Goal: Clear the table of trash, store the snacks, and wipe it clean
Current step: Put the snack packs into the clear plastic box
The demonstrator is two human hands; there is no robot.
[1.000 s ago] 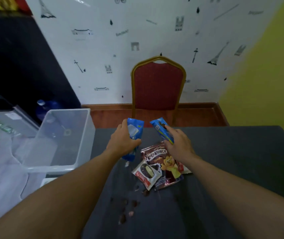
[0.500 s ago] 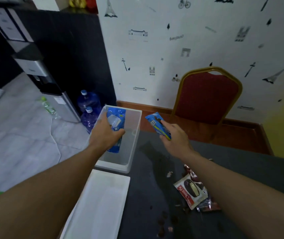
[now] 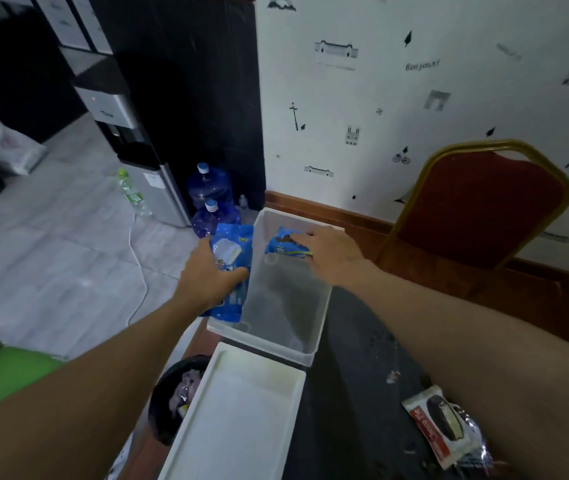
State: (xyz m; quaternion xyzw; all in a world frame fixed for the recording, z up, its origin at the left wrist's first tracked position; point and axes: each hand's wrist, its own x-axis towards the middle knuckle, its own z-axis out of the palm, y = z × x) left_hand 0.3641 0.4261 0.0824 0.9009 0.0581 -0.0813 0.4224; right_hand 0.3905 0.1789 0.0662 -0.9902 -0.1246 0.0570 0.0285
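Note:
A clear plastic storage bin (image 3: pixel 317 327) sits at the left end of the dark table (image 3: pixel 352 393). My left hand (image 3: pixel 207 275) grips a large blue snack bag (image 3: pixel 233 251) over the bin's left wall. My right hand (image 3: pixel 328 252) holds a smaller blue snack packet (image 3: pixel 285 245) above the bin's far end. A red and white cookie packet (image 3: pixel 439 427) lies on the table under my right forearm, beside a partly hidden wrapper. Crumbs (image 3: pixel 392 375) are scattered on the tabletop.
The bin's white lid (image 3: pixel 241 410) lies upturned at the table's left edge. A black trash can (image 3: pixel 175 393) stands on the floor beside it. A red chair (image 3: pixel 477 209) stands behind the table. Water jugs (image 3: pixel 207 188) and a dispenser (image 3: pixel 130 133) are by the dark wall.
Both hands carried the blue packets left from the table's middle. The right hand is now over the bin; the left bag hangs at the bin's left wall. My view swung left.

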